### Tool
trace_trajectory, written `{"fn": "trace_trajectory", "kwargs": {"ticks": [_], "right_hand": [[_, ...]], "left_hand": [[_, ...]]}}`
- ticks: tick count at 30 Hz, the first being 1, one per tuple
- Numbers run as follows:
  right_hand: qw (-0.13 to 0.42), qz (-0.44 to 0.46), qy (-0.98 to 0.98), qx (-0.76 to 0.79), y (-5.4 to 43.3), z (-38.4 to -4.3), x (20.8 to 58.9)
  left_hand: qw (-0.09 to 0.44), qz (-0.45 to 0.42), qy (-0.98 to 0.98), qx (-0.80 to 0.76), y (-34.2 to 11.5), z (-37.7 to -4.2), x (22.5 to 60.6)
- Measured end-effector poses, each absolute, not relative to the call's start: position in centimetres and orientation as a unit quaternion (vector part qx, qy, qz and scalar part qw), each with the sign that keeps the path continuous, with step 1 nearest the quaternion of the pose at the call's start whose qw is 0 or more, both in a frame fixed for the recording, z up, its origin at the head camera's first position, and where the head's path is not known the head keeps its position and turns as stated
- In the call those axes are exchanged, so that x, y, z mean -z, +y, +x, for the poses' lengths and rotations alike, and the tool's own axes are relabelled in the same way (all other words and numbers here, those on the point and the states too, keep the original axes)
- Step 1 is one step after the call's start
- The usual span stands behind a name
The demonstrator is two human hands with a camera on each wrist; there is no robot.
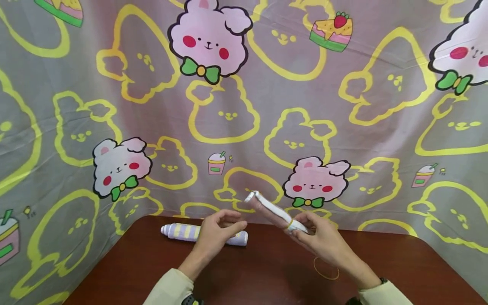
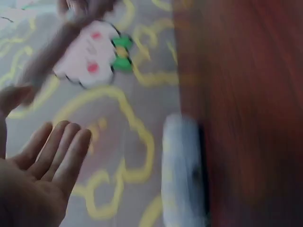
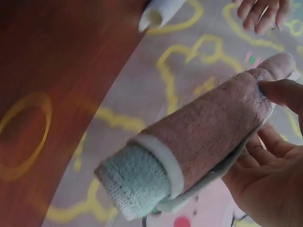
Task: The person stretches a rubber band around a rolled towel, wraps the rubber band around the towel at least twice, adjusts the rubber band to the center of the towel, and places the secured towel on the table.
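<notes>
My right hand (image 1: 324,241) grips one end of a small rolled towel (image 1: 271,213), held up at a slant above the table. This roll is pinkish brown with a white edge, and in the right wrist view a pale green end (image 3: 135,182) sticks out of it. A thin yellow rubber band (image 1: 290,223) circles the roll close to my fingertips. Just left of the roll's raised end, my left hand (image 1: 215,233) is held with loosely extended fingers and nothing in it. Behind that hand, partly covered by it, lies a second rolled towel (image 1: 182,232) in checked lilac, yellow and white.
A loose yellow rubber band (image 1: 331,279) lies on the dark red table (image 1: 267,271) below my right hand. A patterned curtain (image 1: 267,97) with cartoon animals hangs right behind the table's far edge and along its sides.
</notes>
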State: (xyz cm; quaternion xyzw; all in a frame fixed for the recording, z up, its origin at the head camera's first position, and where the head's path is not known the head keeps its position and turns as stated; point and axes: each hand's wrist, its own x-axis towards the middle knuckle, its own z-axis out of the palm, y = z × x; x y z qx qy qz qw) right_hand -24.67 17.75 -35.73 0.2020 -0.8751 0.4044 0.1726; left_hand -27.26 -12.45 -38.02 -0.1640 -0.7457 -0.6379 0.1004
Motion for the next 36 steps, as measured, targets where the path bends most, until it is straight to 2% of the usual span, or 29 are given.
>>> {"fn": "trace_trajectory", "kwargs": {"ticks": [7,17,28,36], "right_hand": [[0.209,0.197,-0.905,-0.314,21.0,-26.7,36.0],[0.23,0.214,-0.919,-0.239,23.2,-29.6,37.6],[0.205,0.253,-0.921,-0.212,24.7,-31.6,39.3],[0.19,0.264,-0.924,-0.2,25.7,-32.0,40.8]], "left_hand": [[0.104,-0.174,-0.877,0.435,-15.9,-30.2,39.1],[0.055,-0.216,-0.944,0.244,-17.5,-33.0,40.0],[0.027,-0.226,-0.957,0.177,-17.8,-34.0,40.5],[0.041,-0.229,-0.956,0.177,-18.0,-34.6,41.0]]}}
